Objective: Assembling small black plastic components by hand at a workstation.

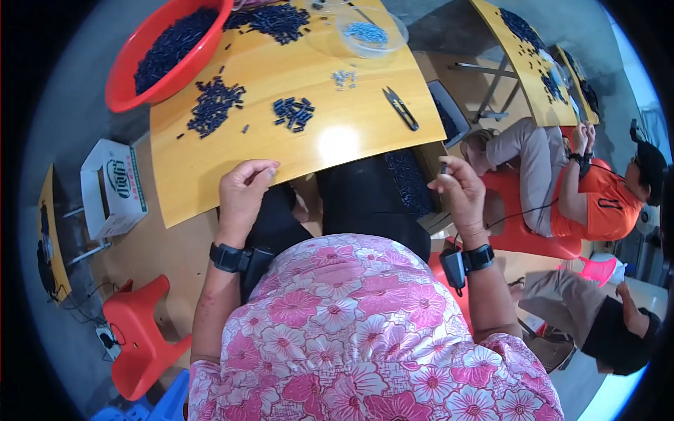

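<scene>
Dark piece [444, 168] half-hidden in right hand [460, 191]

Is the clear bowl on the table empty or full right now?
Partly filled: small blue pieces lie in the clear bowl, with bare see-through plastic showing around them.

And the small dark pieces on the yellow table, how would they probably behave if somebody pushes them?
The small dark pieces look short and rod-shaped, so they may roll. Lying loose, they would probably scatter. Their small size compared with the left hand suggests each is light.
</scene>
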`<state>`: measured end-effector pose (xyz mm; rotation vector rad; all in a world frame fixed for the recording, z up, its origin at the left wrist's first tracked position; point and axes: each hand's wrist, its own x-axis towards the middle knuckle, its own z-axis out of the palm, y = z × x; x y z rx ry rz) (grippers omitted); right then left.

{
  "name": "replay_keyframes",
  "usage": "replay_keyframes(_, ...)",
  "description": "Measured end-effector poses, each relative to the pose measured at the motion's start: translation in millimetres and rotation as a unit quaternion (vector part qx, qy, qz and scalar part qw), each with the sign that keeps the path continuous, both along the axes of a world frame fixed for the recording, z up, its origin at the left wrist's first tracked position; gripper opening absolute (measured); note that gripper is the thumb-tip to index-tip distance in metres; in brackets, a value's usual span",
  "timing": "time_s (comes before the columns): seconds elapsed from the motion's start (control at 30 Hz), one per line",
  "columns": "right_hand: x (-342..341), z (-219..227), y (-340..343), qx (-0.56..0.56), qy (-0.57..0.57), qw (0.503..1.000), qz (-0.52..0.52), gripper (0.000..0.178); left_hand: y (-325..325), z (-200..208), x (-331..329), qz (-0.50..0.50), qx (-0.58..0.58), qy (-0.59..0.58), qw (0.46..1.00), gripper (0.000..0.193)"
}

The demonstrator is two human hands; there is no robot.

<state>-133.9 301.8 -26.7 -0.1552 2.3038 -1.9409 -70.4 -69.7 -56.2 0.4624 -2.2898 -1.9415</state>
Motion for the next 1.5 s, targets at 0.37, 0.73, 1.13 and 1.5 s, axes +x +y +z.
replay_keyframes(0.37,5.4,-13.6,-10.3,-0.081,-0.014,0.997,-0.004,0.026,-0.9,1.2,4.9,-0.013,-0.030,-0.024,0.999,0.013)
replay_keyframes(0.73,5.1,11.9,-80.0,-0.143,-0.025,0.981,0.129,0.026,52.4,50.2,-4.5,-0.188,0.135,-0.077,0.970,0.017)
replay_keyframes(1.13,6.0,18.7,-114.7,-0.081,-0.071,0.973,0.206,0.026,64.3,39.6,-6.1,-0.172,0.210,-0.034,0.962,0.018)
replay_keyframes(1.5,9.7,23.4,-123.1,0.042,0.030,0.978,0.204,0.026,65.1,35.8,-5.8,-0.161,0.228,-0.099,0.955,0.025)
